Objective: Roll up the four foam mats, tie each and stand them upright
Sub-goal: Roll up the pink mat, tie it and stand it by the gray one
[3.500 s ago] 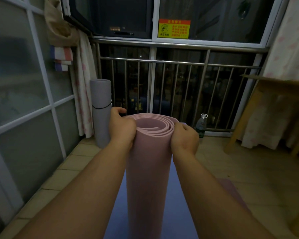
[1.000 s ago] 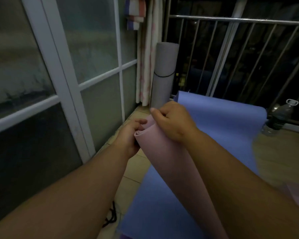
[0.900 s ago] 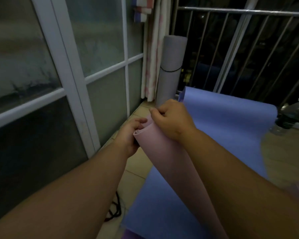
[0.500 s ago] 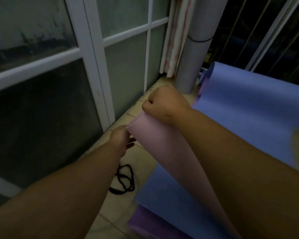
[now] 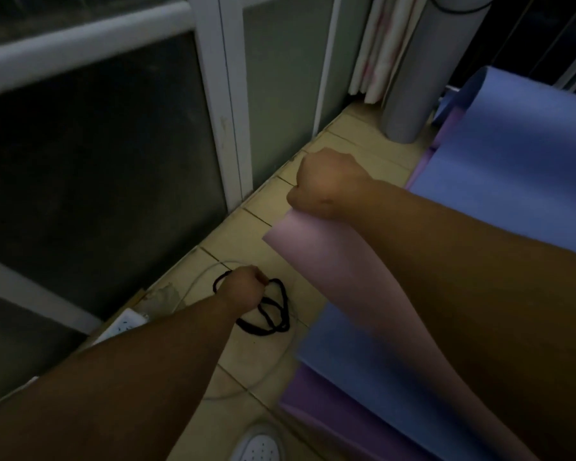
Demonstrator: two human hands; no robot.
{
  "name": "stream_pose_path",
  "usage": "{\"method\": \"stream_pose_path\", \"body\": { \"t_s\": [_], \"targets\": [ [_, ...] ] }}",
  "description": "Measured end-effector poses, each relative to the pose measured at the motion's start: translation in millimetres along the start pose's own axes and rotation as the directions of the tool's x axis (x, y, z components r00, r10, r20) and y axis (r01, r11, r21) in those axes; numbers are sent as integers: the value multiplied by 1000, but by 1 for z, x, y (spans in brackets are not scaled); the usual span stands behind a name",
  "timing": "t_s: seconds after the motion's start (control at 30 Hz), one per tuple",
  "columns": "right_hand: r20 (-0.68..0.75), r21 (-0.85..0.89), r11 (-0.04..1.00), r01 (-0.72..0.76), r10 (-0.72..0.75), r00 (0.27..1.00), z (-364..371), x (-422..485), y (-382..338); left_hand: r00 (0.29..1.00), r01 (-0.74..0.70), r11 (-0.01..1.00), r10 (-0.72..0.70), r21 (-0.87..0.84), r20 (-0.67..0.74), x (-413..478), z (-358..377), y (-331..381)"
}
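My right hand (image 5: 326,184) grips the top end of the rolled pink mat (image 5: 333,277), which leans toward the lower right. Down on the tiled floor, my left hand (image 5: 243,289) closes its fingers on a heap of black elastic bands (image 5: 273,314). A blue mat (image 5: 512,181) lies unrolled on the right, on top of a purple mat (image 5: 340,414). In the far corner a grey mat (image 5: 416,64) stands rolled and upright with a black band round it.
Glass door panels with white frames (image 5: 226,121) line the left side. A white power strip (image 5: 120,327) and a thin white cable (image 5: 193,287) lie on the tiles near the bands. My white shoe (image 5: 260,444) shows at the bottom. A curtain (image 5: 376,51) hangs beside the grey mat.
My left hand let go of the pink roll and dropped to the black bands on the floor. My right hand kept holding the roll's top. The view tilted down and left.
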State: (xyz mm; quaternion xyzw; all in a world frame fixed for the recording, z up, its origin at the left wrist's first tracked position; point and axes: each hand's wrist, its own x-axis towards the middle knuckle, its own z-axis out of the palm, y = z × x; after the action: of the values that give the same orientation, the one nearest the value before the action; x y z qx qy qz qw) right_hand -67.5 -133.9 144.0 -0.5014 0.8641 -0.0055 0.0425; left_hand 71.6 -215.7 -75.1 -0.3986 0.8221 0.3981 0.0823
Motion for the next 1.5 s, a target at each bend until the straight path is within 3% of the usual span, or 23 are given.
{"method": "stream_pose_path", "body": {
  "t_s": [0.4,0.57,0.77,1.0,1.1,1.27,1.5],
  "targets": [
    [-19,-9,998,-61,60,998,9,1,10,956,-146,930,45,338,290,-28,51,-31],
    [-44,-11,997,-71,71,997,-1,-6,14,959,-211,868,94,450,268,-34,58,-40],
    [-62,-37,996,-84,82,995,-9,-15,12,944,-212,830,36,516,329,-37,60,-47],
    [-85,-30,997,-67,64,994,-9,-20,12,941,-252,813,79,525,330,-39,61,-47],
    [-103,-41,998,-51,46,994,-8,-21,12,933,-237,868,79,437,350,-39,63,-47],
    [-130,-36,997,-72,67,989,-10,-20,16,973,-199,900,133,389,190,-36,51,-30],
    [-170,-22,995,-102,97,981,-29,-36,24,992,-116,941,92,317,88,-30,1,-4]
  ]
}}
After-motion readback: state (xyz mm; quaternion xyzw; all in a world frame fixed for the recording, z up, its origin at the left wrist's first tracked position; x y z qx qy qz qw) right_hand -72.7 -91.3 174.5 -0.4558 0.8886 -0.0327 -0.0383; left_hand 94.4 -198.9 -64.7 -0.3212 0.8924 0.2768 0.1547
